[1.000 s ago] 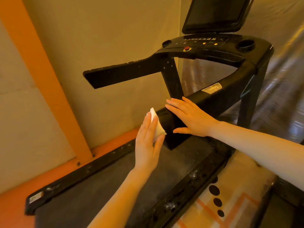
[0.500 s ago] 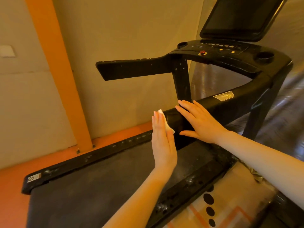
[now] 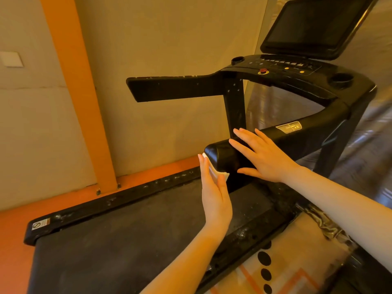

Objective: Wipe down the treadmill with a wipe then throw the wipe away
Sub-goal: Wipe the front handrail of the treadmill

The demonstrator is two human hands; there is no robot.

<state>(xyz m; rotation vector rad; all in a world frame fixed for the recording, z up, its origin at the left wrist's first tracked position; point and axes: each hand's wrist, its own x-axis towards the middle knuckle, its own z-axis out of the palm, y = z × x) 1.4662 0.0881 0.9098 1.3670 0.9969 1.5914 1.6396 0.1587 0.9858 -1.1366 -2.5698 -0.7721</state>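
A black treadmill fills the view, with a dark running belt (image 3: 137,240), two handrails and a console (image 3: 282,66) under a tilted screen (image 3: 314,26). My left hand (image 3: 214,194), fingers straight and upright, presses a small white wipe (image 3: 220,176) flat against the rounded end of the near handrail (image 3: 220,158). Most of the wipe is hidden behind my palm. My right hand (image 3: 263,155) rests flat with spread fingers on the top of the same handrail, just behind its end.
The far handrail (image 3: 180,88) juts left at chest height. An orange post (image 3: 80,98) and a beige wall stand behind the treadmill. Orange floor runs along the left. A patterned mat (image 3: 297,262) with black dots lies at the lower right.
My left hand has slid the wipe lower on the end of the near handrail, its fingers staying straight. My right hand stays on top of the rail. My view has shifted left.
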